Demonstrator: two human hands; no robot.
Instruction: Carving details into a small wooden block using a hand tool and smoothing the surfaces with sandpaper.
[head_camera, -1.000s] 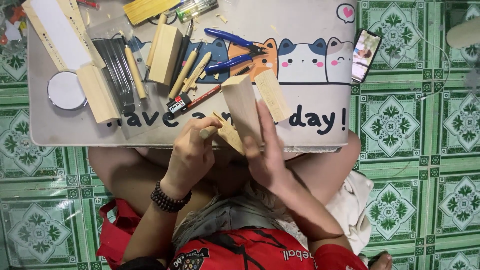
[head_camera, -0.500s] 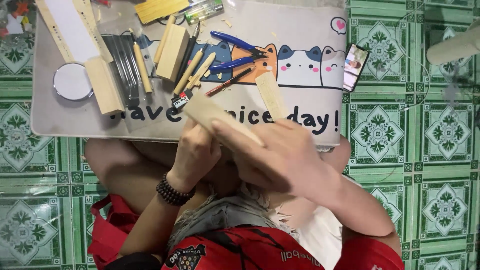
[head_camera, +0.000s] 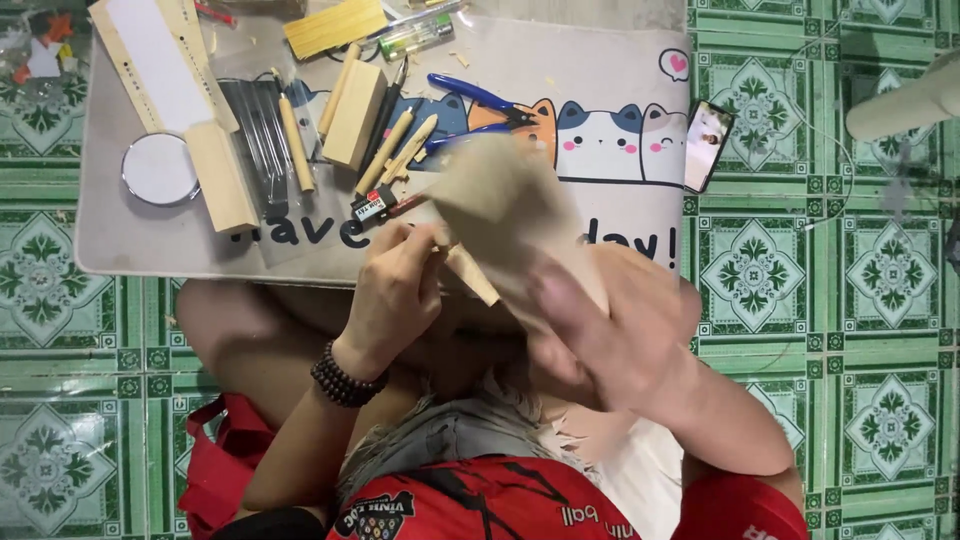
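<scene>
Head view, nearest zone: the person sits on the floor with bare knees under the desk edge, a red garment (head_camera: 520, 505) at the bottom of the frame. The left hand (head_camera: 395, 290), with a dark bead bracelet (head_camera: 345, 378) at the wrist, has its grip closed on a small pale wood piece (head_camera: 470, 272) held just in front of the desk edge. The right hand (head_camera: 610, 320) is blurred; its grip is clamped on a tan sheet (head_camera: 500, 205), possibly sandpaper, which lies against the wood piece and covers part of the desk.

Middle zone: the desk (head_camera: 130, 245) is low, grey, with rounded corners and a cartoon cat print. Just beyond the left hand lie a small utility knife (head_camera: 385, 205) and two wooden-handled tools (head_camera: 398, 150). A pale wood block (head_camera: 355, 115) stands beside them. Further left are a clear pouch of metal tools (head_camera: 255, 120), a long wood bar (head_camera: 222, 178) and a round white lid (head_camera: 160, 168).

Far zone: blue-handled pliers (head_camera: 480, 98), a yellow block (head_camera: 335, 25) and a phone (head_camera: 708, 145) at the right desk edge.

Room: the floor (head_camera: 880, 270) is green patterned tile. A pale cylinder (head_camera: 905, 100) enters from the right edge.
</scene>
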